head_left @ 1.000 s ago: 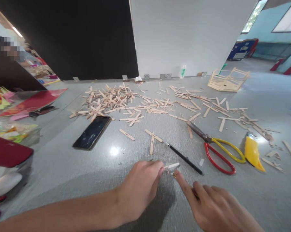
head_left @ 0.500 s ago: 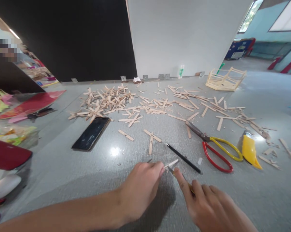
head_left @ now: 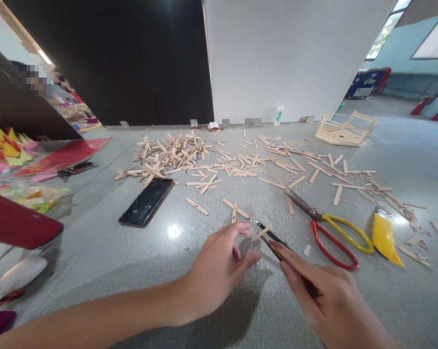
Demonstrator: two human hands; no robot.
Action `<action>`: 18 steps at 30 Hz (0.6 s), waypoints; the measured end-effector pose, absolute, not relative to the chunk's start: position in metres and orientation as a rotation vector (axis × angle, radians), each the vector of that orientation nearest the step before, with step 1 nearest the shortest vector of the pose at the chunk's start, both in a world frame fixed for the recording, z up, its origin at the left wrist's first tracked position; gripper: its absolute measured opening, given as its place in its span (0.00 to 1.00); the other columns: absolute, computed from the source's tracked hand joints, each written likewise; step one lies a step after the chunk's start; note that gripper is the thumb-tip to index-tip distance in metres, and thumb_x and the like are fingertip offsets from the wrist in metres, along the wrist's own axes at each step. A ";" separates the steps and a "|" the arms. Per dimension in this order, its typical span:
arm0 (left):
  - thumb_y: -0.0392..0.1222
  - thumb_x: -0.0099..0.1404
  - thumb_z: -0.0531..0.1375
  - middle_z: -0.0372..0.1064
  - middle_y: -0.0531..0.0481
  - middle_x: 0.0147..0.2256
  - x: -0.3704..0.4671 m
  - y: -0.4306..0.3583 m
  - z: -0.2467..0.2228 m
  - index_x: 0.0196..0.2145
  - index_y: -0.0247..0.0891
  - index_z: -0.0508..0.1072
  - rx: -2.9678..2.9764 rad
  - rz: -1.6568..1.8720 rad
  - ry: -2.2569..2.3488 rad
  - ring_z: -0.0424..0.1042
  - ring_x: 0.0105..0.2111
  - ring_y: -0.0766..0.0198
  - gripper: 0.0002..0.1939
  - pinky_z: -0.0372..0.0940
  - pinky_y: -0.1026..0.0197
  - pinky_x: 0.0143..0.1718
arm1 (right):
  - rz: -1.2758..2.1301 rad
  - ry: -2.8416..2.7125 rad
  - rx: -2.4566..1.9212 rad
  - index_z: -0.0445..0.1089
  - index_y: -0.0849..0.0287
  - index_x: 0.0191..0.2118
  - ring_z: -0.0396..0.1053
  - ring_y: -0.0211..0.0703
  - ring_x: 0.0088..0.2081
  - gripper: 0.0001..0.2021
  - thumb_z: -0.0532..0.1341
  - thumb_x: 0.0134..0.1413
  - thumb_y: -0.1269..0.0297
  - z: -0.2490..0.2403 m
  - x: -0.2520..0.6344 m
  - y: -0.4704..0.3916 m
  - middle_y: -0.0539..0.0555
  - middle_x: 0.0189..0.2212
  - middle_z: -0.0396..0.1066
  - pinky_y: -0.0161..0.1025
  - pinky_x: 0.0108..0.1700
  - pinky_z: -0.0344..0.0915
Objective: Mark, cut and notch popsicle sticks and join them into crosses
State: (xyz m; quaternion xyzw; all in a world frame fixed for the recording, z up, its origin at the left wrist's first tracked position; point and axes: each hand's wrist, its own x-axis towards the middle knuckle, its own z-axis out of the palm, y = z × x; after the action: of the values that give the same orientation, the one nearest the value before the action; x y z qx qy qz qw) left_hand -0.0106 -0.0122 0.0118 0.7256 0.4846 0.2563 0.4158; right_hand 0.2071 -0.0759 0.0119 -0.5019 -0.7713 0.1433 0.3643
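My left hand (head_left: 219, 264) is open, thumb and fingers spread, just left of a short piece of wooden craft stick (head_left: 265, 231). That piece, partly blurred, lies across the tip area of a slim knife (head_left: 275, 249); whether they touch I cannot tell. My right hand (head_left: 324, 286) is closed around the knife, whose handle is mostly hidden in the palm. Behind the knife a black pen (head_left: 266, 229) rests on the table. Two crossed craft sticks (head_left: 236, 208) lie beyond my left fingertips, with a single craft stick (head_left: 197, 206) to their left.
Scissors (head_left: 331, 232) with red and yellow handles and a yellow tool (head_left: 386, 240) lie right. A phone (head_left: 146, 202) lies left, before a heap of craft sticks (head_left: 168, 157). A stick frame (head_left: 346, 130) and glue tube (head_left: 279, 115) stand at the back.
My left hand has let go of the stick piece and spread its fingers. My right hand has turned with the knife. The view has shifted slightly.
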 end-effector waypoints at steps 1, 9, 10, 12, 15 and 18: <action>0.51 0.72 0.62 0.73 0.50 0.35 -0.011 -0.012 0.012 0.57 0.36 0.71 1.815 0.636 1.193 0.67 0.27 0.63 0.21 0.61 0.61 0.32 | 0.392 -1.972 -1.301 0.75 0.64 0.60 0.77 0.35 0.23 0.18 0.56 0.72 0.68 0.013 0.207 -0.076 0.53 0.33 0.84 0.28 0.28 0.74; 0.48 0.78 0.52 0.56 0.59 0.21 -0.008 -0.015 0.017 0.29 0.39 0.68 1.920 0.632 1.076 0.54 0.21 0.69 0.19 0.50 0.64 0.27 | 0.566 -1.927 -1.491 0.78 0.57 0.60 0.68 0.37 0.16 0.20 0.57 0.70 0.60 0.012 0.208 -0.077 0.47 0.19 0.74 0.29 0.18 0.67; 0.47 0.78 0.52 0.55 0.59 0.20 -0.008 -0.016 0.016 0.28 0.39 0.67 1.937 0.636 1.078 0.53 0.21 0.69 0.19 0.50 0.63 0.27 | 0.564 -1.928 -1.502 0.78 0.57 0.59 0.67 0.36 0.16 0.20 0.57 0.70 0.60 0.011 0.208 -0.077 0.47 0.20 0.74 0.29 0.18 0.67; 0.46 0.78 0.50 0.56 0.58 0.20 -0.009 -0.016 0.014 0.28 0.39 0.65 1.960 0.634 1.077 0.54 0.21 0.69 0.19 0.49 0.63 0.28 | 0.574 -1.946 -1.524 0.79 0.56 0.59 0.65 0.36 0.16 0.19 0.57 0.70 0.59 0.009 0.209 -0.076 0.47 0.21 0.75 0.30 0.20 0.67; 0.45 0.77 0.51 0.58 0.57 0.20 -0.011 -0.012 0.018 0.26 0.39 0.65 1.965 0.636 1.082 0.55 0.20 0.69 0.20 0.49 0.62 0.27 | 0.652 -1.962 -1.597 0.79 0.56 0.59 0.65 0.37 0.18 0.20 0.56 0.71 0.57 0.009 0.214 -0.070 0.48 0.21 0.73 0.32 0.21 0.65; 0.44 0.77 0.51 0.57 0.58 0.19 -0.014 -0.006 0.028 0.25 0.39 0.64 1.932 0.662 1.110 0.54 0.19 0.69 0.21 0.49 0.62 0.26 | 0.845 -1.924 -1.667 0.81 0.57 0.56 0.62 0.37 0.20 0.21 0.55 0.72 0.55 0.013 0.221 -0.060 0.47 0.20 0.68 0.31 0.20 0.58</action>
State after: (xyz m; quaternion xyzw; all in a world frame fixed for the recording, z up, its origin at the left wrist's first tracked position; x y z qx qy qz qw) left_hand -0.0139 -0.0061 0.0280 0.7629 0.4381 0.2614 0.3972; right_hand 0.2206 -0.0598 0.0133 -0.6053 -0.6984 0.3067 0.2277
